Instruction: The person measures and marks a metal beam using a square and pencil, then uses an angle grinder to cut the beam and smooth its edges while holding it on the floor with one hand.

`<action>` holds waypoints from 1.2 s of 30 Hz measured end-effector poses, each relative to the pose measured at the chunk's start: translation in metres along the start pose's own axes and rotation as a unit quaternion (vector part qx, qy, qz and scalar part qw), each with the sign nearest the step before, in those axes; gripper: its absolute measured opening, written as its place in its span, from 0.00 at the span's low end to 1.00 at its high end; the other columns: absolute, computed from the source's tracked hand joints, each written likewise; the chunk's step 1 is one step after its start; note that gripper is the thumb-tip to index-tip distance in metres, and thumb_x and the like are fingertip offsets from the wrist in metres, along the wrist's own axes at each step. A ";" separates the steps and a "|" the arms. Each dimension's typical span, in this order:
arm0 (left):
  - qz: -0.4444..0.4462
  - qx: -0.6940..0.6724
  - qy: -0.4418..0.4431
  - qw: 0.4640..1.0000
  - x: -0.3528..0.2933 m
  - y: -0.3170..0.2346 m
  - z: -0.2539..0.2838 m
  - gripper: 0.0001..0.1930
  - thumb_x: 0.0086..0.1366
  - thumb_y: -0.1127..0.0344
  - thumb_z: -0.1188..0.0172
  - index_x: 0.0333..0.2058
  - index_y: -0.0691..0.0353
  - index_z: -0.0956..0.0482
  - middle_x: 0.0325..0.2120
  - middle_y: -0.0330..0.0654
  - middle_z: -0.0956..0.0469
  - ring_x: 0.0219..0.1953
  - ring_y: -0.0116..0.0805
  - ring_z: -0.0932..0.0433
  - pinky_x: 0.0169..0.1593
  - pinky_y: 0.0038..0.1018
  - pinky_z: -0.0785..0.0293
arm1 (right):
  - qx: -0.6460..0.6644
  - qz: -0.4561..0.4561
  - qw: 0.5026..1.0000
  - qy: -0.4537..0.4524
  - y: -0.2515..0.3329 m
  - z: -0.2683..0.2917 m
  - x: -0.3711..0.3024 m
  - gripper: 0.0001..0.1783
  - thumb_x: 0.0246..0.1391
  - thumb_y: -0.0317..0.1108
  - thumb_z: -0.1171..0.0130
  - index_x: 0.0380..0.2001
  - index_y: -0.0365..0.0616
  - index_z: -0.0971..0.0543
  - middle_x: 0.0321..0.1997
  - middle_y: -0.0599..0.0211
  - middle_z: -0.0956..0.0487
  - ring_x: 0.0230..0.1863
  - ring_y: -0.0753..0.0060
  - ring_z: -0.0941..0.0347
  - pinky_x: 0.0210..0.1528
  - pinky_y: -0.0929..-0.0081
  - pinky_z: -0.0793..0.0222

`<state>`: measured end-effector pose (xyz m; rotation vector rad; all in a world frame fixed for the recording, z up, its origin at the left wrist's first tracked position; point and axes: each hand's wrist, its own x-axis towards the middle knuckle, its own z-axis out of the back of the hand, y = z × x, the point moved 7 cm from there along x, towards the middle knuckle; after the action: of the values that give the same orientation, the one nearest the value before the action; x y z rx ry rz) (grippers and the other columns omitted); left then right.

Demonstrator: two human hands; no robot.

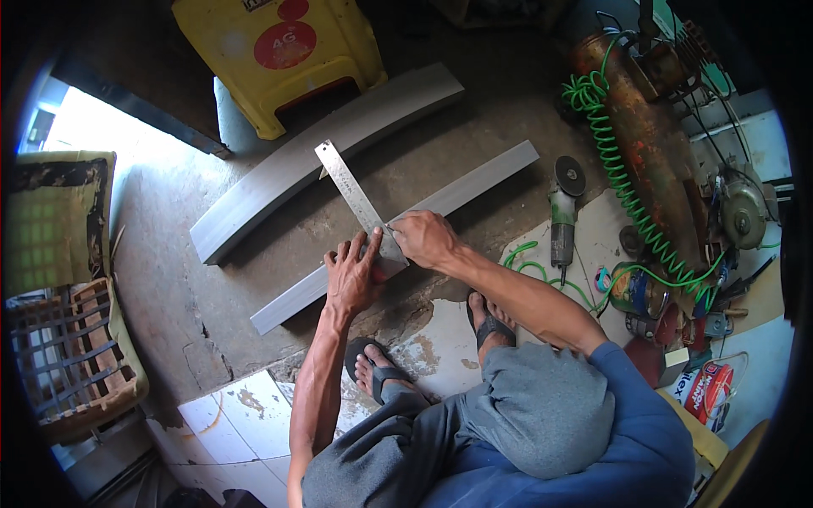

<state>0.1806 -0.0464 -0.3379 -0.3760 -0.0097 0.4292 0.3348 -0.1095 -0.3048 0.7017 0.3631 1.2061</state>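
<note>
A straight grey metal bar point(491, 179) lies slantwise on the floor before my feet. Across it is a steel try square point(360, 199), its blade pointing away toward a wider, curved grey metal piece point(330, 140). My left hand point(350, 278) presses the square's near end against the bar, fingers spread over it and the thumb out of sight. Close beside the blade, my right hand point(428, 240) rests at the bar's upper edge with its fingers closed in a pinch. Whatever its fingertips hold is hidden.
An angle grinder point(562, 216) lies right of the bar. Beyond it, a green coiled hose point(616, 169) hangs along a rusty tank point(648, 144). At the far left stands a yellow plastic stool point(212, 42); a worn chair frame point(76, 292) is nearer. My sandalled feet are close to the bar.
</note>
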 end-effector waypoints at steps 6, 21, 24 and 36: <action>-0.001 -0.011 0.000 1.000 0.000 0.000 -0.002 0.58 0.43 0.62 0.22 0.75 0.44 0.41 0.65 0.50 0.32 0.63 0.53 0.31 0.61 0.57 0.39 | -0.010 -0.002 1.000 0.028 0.009 0.010 -0.002 0.12 0.56 0.33 0.42 0.28 0.34 0.17 0.34 0.39 0.17 0.39 0.36 0.18 0.45 0.50 0.19; 0.016 -0.019 0.040 0.999 -0.010 0.005 0.007 0.60 0.47 0.54 0.20 0.77 0.46 0.47 0.65 0.54 0.35 0.66 0.56 0.35 0.67 0.52 0.43 | 0.216 -0.271 0.896 0.279 -0.045 -0.067 -0.118 0.34 0.55 0.66 0.34 0.36 0.39 0.16 0.33 0.56 0.15 0.38 0.58 0.18 0.47 0.63 0.24; 0.010 -0.008 0.028 1.000 -0.014 0.004 0.007 0.61 0.47 0.54 0.20 0.77 0.46 0.48 0.65 0.54 0.35 0.66 0.56 0.35 0.67 0.52 0.43 | 0.268 -0.299 0.883 0.244 -0.050 -0.071 -0.128 0.35 0.59 0.67 0.36 0.39 0.39 0.15 0.33 0.61 0.16 0.38 0.69 0.21 0.45 0.65 0.26; 0.095 -0.057 0.077 0.991 -0.013 0.042 0.019 0.46 0.53 0.58 0.24 0.70 0.56 0.35 0.53 0.49 0.20 0.55 0.53 0.20 0.57 0.48 0.26 | 0.344 -0.258 0.902 0.050 -0.052 -0.045 -0.092 0.20 0.64 0.52 0.37 0.32 0.45 0.17 0.23 0.75 0.23 0.27 0.78 0.29 0.33 0.71 0.33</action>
<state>0.1503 -0.0096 -0.3345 -0.5252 0.1537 0.5890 0.3143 -0.1921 -0.3828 1.0640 1.0241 0.5853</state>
